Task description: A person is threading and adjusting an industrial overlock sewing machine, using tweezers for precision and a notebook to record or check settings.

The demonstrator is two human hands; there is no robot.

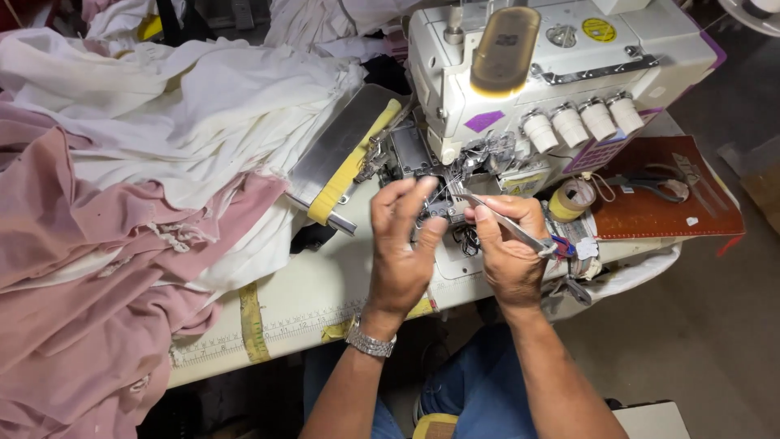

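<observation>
A white overlock sewing machine [561,73] stands at the back of the table, its front cover swung open to the left. My right hand [510,244] grips metal tweezers [500,219], their tips pointing into the machine's threading area [455,183]. My left hand [402,240], with a metal watch on its wrist, is raised beside it with fingers curled, thumb and fingertips close to the same spot; a fine thread may be between them, but I cannot tell.
Piled white cloth [187,106] and pink cloth [89,268] cover the table's left half. A brown mat [666,203] with scissors [650,185] lies at the right, next to a yellowish tape roll [569,199]. A measuring tape runs along the table's front edge [276,329].
</observation>
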